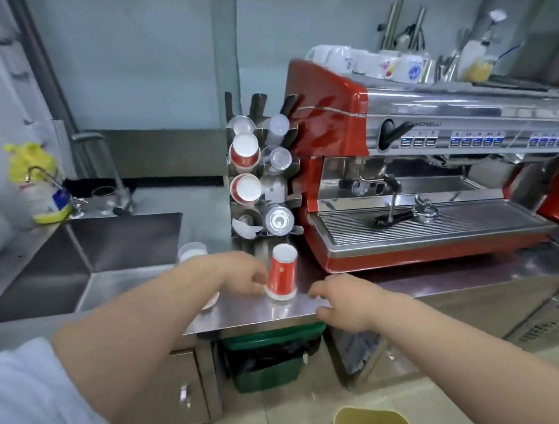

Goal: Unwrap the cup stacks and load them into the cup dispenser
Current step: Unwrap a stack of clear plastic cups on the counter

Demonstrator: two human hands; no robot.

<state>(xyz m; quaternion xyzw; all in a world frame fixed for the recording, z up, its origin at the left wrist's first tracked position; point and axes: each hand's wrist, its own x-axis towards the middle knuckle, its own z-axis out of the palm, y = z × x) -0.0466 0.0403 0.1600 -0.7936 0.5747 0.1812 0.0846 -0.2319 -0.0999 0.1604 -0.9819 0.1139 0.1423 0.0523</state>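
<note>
A red paper cup stack is standing upside down on the stainless steel counter, near its front edge and just in front of the cup dispenser. The left hand is reaching in from the left with its fingers curled, the fingertips touching the lower rim of the stack; whether they are actually pinching it cannot be told. The right hand is hovering to the right of the stack, apart from it, fingers loosely bent and gripping nothing.

The dispenser is standing beside the red espresso machine, its tubes facing the camera in 2 columns. Red paper cups are showing in 2 tubes of the left column, and clear plastic cups are filling tubes on the right.

White mugs are sitting on top of the machine, and a portafilter is lying on its drip tray. A sink is lying to the left of the counter. A green bin is sitting under the counter edge.
</note>
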